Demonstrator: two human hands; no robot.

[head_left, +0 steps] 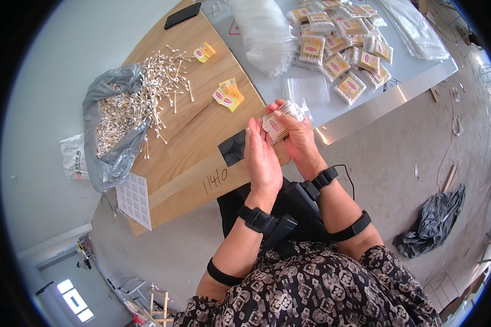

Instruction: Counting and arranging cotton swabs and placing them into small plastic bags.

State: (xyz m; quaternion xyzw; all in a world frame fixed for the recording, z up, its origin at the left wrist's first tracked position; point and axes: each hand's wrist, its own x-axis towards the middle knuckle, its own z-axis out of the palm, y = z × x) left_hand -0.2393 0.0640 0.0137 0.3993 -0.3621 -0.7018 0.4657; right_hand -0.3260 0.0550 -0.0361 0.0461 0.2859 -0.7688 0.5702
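Observation:
My right hand (301, 140) is closed around a clear plastic packet of cotton swabs (275, 126), with its thumb lying across the top. A yellow and red label shows through the film. Beside it my left hand (264, 163) is open, its fingers stretched out straight and its palm turned towards the packet's left end. The left fingertips are close against that end; whether they press on it I cannot tell. Beyond my hands, on the grey board, lies a clear empty bag (309, 94). Several filled swab packets (350, 88) are heaped farther off at the right.
Loose cotton swabs (169, 68) spill from a grey plastic bag (95, 103) on the wooden table (202, 117). Yellow label cards (228, 96), a phone (183, 16) and a sticker sheet (133, 199) lie there too. Stacked clear bags (264, 38) stand behind. A black bag (433, 220) is on the floor.

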